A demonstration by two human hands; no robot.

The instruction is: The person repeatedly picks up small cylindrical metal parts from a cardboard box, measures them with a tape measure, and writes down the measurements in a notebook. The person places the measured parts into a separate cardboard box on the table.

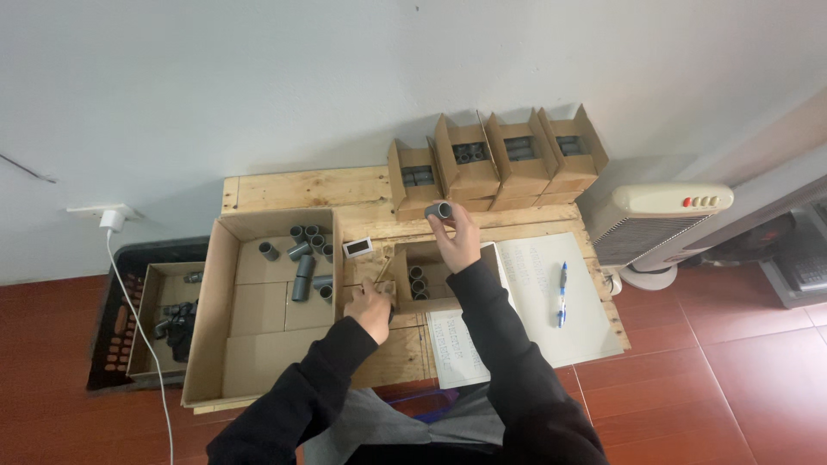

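Black sleeves are reaching up from the bottom edge toward the wooden worktop [293, 188]. On the near side, the left hand [372, 310] is resting curled by the front edge of a small open cardboard box [405, 303]; whether it is gripping anything I cannot tell. Farther out, the right hand [458, 243] is lifting a short grey pipe piece [439, 210], its fingers closed around it, above the back edge of that box, where more grey pieces are standing. Just left, a large shallow cardboard box [215, 301] is holding a loose cluster of grey pipe pieces [306, 254], with much bare floor inside it. Right of the hands, paper sheets [551, 301] with a blue pen [562, 293] are overhanging the worktop's edge. Behind, four small boxes [495, 159] are lining the wall. A white heater [659, 220] is standing to the right on the red floor.
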